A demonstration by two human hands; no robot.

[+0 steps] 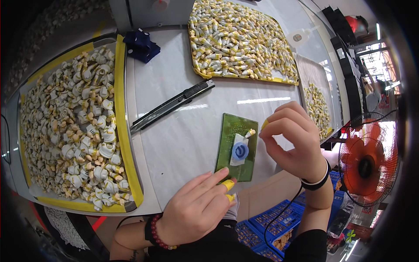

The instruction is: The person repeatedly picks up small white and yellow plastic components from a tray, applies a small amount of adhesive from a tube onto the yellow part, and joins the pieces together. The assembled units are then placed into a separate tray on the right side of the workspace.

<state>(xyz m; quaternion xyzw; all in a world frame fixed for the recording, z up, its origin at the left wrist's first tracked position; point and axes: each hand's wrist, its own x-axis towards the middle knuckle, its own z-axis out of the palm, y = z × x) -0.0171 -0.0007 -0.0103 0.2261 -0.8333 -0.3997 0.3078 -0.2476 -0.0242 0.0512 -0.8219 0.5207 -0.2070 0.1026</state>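
Note:
A green rectangular plate lies on the white table in front of me. On it sits a small white pad with a round blue piece on top. One small white-and-yellow cone-shaped part rests at the pad's far right corner. My left hand lies at the plate's near left edge, fingers stretched out, with yellow wraps on some of them. Right of the plate is my right hand, raised, thumb and forefinger pinched together. Yellow shows at its fingertips; whether a part is between them cannot be made out.
A black utility knife lies left of the plate. Yellow-edged trays hold many small parts: the left tray, the far tray and the right tray. Dark blue pieces lie behind. An orange fan and blue crates are at right.

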